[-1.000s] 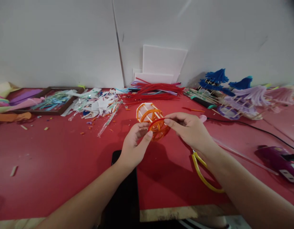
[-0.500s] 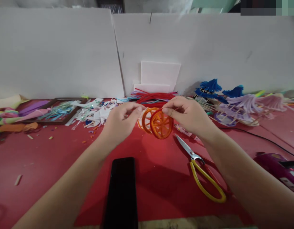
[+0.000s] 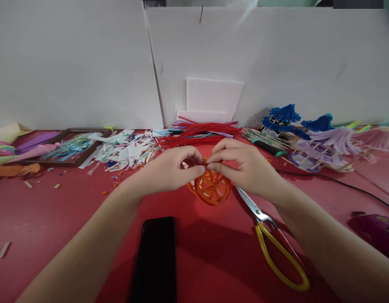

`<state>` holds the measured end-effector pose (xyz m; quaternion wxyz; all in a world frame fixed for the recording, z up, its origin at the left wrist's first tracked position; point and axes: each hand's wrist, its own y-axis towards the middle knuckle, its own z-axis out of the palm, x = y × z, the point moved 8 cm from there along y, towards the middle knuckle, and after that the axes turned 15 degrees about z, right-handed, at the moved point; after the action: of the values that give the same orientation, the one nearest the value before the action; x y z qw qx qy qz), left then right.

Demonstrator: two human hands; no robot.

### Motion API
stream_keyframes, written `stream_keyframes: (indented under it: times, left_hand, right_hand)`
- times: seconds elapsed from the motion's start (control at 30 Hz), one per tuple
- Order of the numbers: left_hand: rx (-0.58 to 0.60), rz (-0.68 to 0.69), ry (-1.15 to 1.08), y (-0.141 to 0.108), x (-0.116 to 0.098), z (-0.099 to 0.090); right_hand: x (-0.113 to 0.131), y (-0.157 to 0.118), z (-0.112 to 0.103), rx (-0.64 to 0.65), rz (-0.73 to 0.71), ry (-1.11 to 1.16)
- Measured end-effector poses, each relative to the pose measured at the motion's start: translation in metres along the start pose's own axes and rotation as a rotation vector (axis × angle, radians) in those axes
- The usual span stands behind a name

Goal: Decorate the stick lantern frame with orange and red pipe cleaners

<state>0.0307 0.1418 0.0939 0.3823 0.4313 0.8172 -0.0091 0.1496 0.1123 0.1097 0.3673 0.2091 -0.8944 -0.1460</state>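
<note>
Orange spoked rings (image 3: 213, 187), shaped like citrus slices, hang overlapping below my fingertips over the red table. My left hand (image 3: 178, 167) pinches the upper left edge of the rings between thumb and fingers. From the other side, my right hand (image 3: 241, 166) pinches the top edge, its fingertips touching those of my left hand. The fingers hide the upper part of the rings. Scissors with yellow handles (image 3: 282, 252) lie just right of the rings, and a black phone (image 3: 156, 261) lies nearer to me on the left.
Behind my hands are red stems (image 3: 200, 132) and white cards (image 3: 215, 96) against a white board. White scraps (image 3: 134, 151) and a brown frame (image 3: 55, 161) lie at the left. Blue and lilac tassel pieces (image 3: 326, 136), a black cable (image 3: 336, 177) and a purple device (image 3: 375, 229) are at the right.
Both hands have come together and lowered slightly with the rings. The rings, fanned out between the hands before, now overlap more. The camera view has shifted a little.
</note>
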Motion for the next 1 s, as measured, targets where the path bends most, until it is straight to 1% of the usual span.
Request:
stream_keyframes:
  times: [0.07, 0.13, 0.2, 0.23, 0.3, 0.37, 0.43, 0.5, 0.57, 0.77, 0.87, 0.93, 1.0]
  left_hand:
    - [0.024, -0.026, 0.0, 0.001, 0.003, -0.001]
    - [0.08, -0.043, -0.016, 0.002, 0.004, 0.001]
    - [0.134, -0.031, -0.033, 0.003, 0.003, 0.005]
    - [0.142, -0.02, -0.037, 0.003, 0.002, 0.006]
    - [0.123, -0.013, -0.034, 0.004, 0.002, 0.006]
    - [0.084, -0.034, -0.016, 0.004, 0.004, 0.005]
    - [0.057, -0.061, -0.005, 0.004, 0.006, 0.006]
    - [0.03, -0.076, 0.0, 0.004, 0.007, 0.005]
    - [0.027, -0.091, 0.012, 0.004, 0.006, 0.004]
    - [0.08, -0.126, 0.044, 0.003, 0.004, 0.008]
    - [0.066, -0.127, 0.051, 0.003, 0.003, 0.006]
    - [0.081, -0.133, 0.047, 0.003, 0.003, 0.006]
    - [0.106, -0.145, 0.041, 0.003, 0.004, 0.007]
  right_hand:
    - [-0.003, 0.002, 0.001, 0.008, 0.047, 0.042]
    - [-0.005, 0.003, 0.002, 0.012, 0.103, 0.084]
    - [-0.007, 0.003, 0.002, 0.011, 0.155, 0.112]
    - [-0.009, 0.003, 0.001, 0.002, 0.181, 0.116]
    - [-0.012, 0.002, -0.001, -0.023, 0.235, 0.124]
    - [-0.018, 0.002, -0.004, -0.041, 0.294, 0.158]
    - [-0.022, 0.002, -0.006, -0.03, 0.333, 0.204]
    - [-0.024, 0.002, -0.006, -0.008, 0.349, 0.214]
    - [-0.023, 0.002, -0.006, 0.007, 0.351, 0.197]
    - [-0.02, 0.001, -0.004, 0.003, 0.332, 0.099]
    - [-0.023, 0.002, -0.01, -0.068, 0.324, 0.083]
    - [-0.026, 0.002, -0.018, -0.152, 0.323, 0.092]
    - [-0.031, 0.002, -0.026, -0.215, 0.358, 0.118]
